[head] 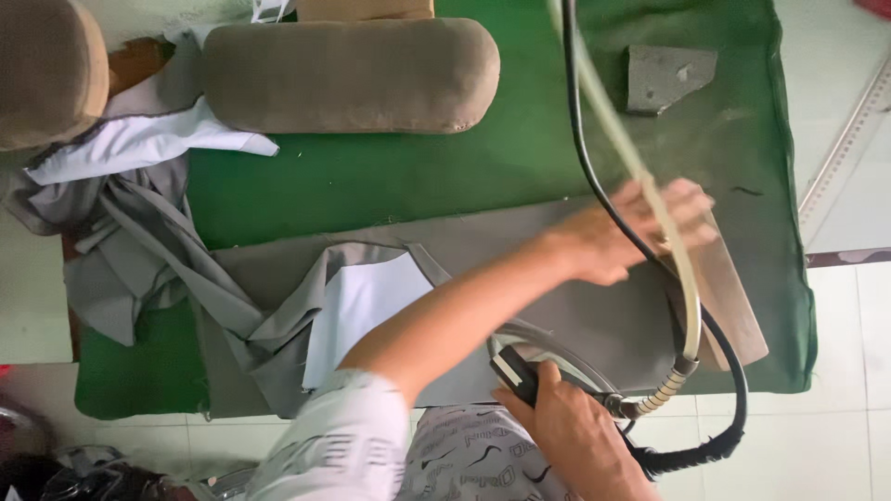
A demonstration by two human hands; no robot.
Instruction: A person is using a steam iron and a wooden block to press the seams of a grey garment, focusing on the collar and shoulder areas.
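The green pressing table (pixel 464 176) is covered by grey cloth (pixel 557 297), laid flat at 3 o'clock but bunched at 9 (pressing approx. half done). The left hand (pixel 640 237) is spread flat on the cloth. The iron (pixel 548 357), at 6 o'clock, is gripped by the right hand (pixel 580 436).

Green-covered table (pixel 371 181); pale tiled floor (pixel 835 436); soft daylight.

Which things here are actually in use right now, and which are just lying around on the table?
In use:
- left hand flat on the grey fabric
- right hand holding the steam iron
- black cable and pale hose running to the iron

Lying about:
- long padded cushion
- grey pad
- bunched grey and white cloth
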